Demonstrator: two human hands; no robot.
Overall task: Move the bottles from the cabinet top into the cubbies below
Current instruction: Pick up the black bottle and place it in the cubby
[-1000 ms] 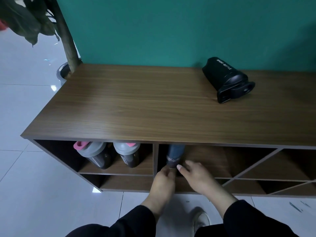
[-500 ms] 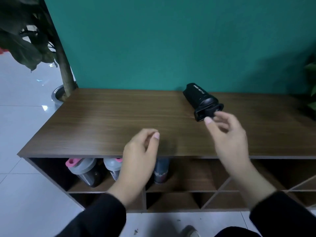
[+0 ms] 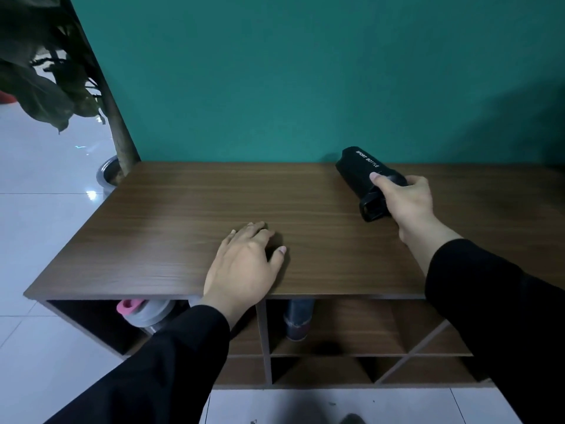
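Gripping the black bottle (image 3: 363, 169) near the cabinet top's (image 3: 189, 215) back edge, right hand (image 3: 405, 200) closed; left hand (image 3: 244, 267) rests flat, empty, at the front edge.

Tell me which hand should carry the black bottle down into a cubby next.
Right. The right hand is already wrapped around the black bottle lying on the cabinet top. The left hand rests flat near the front edge, holding nothing, well apart from the bottle.

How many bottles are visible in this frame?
3: a black bottle lying on the cabinet top in the right hand; a pink-capped bottle in the left cubby; a dark bottle in the middle cubby. The left sleeve may hide another.
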